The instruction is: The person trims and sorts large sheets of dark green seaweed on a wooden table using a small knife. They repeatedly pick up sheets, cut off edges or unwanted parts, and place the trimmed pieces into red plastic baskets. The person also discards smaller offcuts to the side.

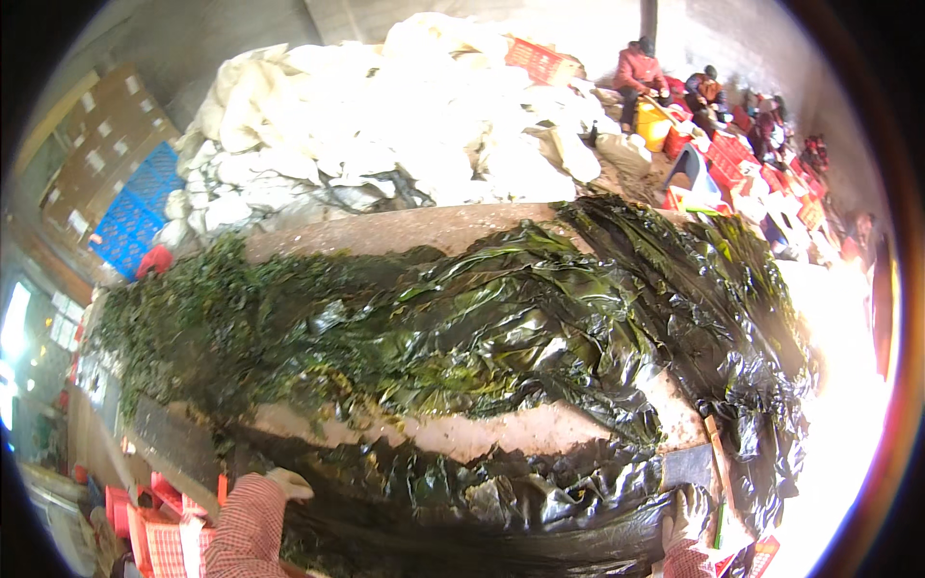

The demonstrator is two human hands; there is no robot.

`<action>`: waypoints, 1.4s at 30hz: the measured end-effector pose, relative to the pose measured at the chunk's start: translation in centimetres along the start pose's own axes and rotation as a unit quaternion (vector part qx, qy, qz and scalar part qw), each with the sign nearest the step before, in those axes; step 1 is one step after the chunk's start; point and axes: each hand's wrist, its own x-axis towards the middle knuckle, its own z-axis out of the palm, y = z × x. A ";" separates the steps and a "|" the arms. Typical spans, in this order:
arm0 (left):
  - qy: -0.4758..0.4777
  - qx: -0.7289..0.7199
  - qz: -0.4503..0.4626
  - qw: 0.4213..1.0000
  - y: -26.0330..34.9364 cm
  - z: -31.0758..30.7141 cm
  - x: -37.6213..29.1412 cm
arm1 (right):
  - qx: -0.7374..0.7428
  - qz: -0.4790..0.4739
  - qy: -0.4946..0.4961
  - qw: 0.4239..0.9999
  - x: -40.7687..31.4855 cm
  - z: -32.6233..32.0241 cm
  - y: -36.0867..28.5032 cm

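A long dark kelp blade (477,538) lies stretched across the front of the table, its upper edge ruffled. At its left end my left hand (290,484), in a pale covering, touches the kelp; its fingertips are hard to make out. My right hand (688,511) rests on the right end with fingers spread and thumb apart. Just above that hand is a dark flat block (686,467), and beside it a narrow wooden strip (720,462) stands at a slant. A green-handled thing (720,526) lies right of the hand, its kind unclear.
A large heap of wet kelp (506,325) covers the middle of the table (405,227). White sacks (405,123) are piled behind. A red plastic crate (170,538) stands low at left, a blue crate (137,209) farther back. Several people (639,76) sit at far right among crates.
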 end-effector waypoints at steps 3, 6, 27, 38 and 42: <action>0.275 0.222 0.107 0.929 7.4 -4.9 5.9 | -0.009 0.035 -0.050 0.998 0.1 -0.3 -0.3; 0.426 -0.007 0.343 0.837 21.8 -6.4 12.5 | -0.023 0.070 -0.078 0.994 0.4 -1.1 -1.2; 0.346 0.031 0.599 0.722 51.0 -8.9 7.3 | -0.060 0.054 -0.151 0.985 3.4 -6.3 -4.8; 0.221 0.054 0.702 0.675 45.7 -8.9 -20.0 | 0.509 -0.046 -0.162 0.844 23.3 -13.4 -32.8; 0.156 -0.004 0.692 0.704 40.4 -7.8 -27.9 | 0.746 0.110 -0.336 0.564 22.6 -11.3 -43.5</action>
